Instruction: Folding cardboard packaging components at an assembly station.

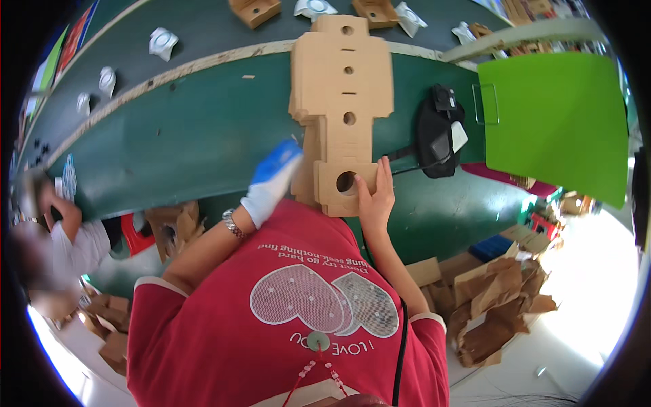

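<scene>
A stack of flat, die-cut brown cardboard box blanks point(342, 88) lies lengthwise on the green table in front of me, with round holes and slots down its middle. My right hand point(377, 200), bare, grips the near right corner of the stack. Its thumb rests on top beside the largest hole, and its straight fingers run along the right edge. Just left of the stack is my left hand point(272, 182), in a white glove with blue fingertips. It is slightly blurred and appears apart from the cardboard; its fingers cannot be told one from another.
Right of the stack lies a black bag point(437, 139) with a cable. Beyond it stands a bright green panel point(553, 122). A dark conveyor point(210, 41) along the far side carries wrapped items and open boxes. Another person point(61, 237) sits at left; torn cartons point(498, 308) stand below right.
</scene>
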Motion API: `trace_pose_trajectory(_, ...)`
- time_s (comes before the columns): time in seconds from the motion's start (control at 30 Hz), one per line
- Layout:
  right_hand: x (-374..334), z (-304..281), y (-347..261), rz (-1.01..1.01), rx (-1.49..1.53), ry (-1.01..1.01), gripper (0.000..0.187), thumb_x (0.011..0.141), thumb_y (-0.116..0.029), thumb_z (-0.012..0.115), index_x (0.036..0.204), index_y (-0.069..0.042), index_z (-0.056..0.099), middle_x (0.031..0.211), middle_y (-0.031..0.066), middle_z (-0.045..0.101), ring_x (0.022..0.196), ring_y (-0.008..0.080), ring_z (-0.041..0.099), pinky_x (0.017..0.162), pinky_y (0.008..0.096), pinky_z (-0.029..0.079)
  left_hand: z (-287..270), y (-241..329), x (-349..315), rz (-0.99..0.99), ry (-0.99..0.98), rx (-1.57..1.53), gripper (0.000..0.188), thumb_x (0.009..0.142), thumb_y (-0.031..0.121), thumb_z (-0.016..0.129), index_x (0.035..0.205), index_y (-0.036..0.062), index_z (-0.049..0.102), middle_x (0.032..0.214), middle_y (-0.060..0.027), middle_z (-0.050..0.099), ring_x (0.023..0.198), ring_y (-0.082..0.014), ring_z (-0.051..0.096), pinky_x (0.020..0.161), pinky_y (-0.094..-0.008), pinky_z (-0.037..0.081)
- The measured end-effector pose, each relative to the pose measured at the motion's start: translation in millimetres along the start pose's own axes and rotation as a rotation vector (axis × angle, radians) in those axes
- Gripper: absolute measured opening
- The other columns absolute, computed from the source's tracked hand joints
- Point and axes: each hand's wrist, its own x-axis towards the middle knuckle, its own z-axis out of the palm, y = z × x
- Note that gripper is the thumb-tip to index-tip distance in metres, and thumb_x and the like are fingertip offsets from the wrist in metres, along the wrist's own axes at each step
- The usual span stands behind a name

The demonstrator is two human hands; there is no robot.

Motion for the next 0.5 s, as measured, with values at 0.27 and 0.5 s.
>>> trace_pose_trajectory(0.27, 6, -15, -85, 0.013, 0.439, 0.171, 0.031, 0.096, -0.016, 0.064, 0.113, 0.004, 0.048, 0.098, 0.0117, 0.053, 0.090, 0.0189, 0.054, 0.080, 0.0325, 0.046, 29, 135, -26, -0.162, 0.190, -0.206, 0.055, 0.091, 0.033, 0.070, 0.128, -0.0023, 0.048, 0.125, -0.0183, 0.058, 0.109, -0.0262, 0.061, 0.092, -0.0346, 0.049)
trace_pose_trajectory(0.5, 36, -47, -105, 0.402, 1.287, -0.494, 0.027, 0.105, -0.025, 0.046, 0.083, -0.011, 0.041, 0.060, -0.0055, 0.027, 0.047, 0.0067, 0.025, 0.045, 0.0262, 0.024, 12, 145, -19, -0.231, -0.194, -0.799, 0.053, 0.099, 0.040, 0.055, 0.136, 0.0021, 0.049, 0.128, -0.0151, 0.059, 0.112, -0.0199, 0.060, 0.092, -0.0319, 0.049)
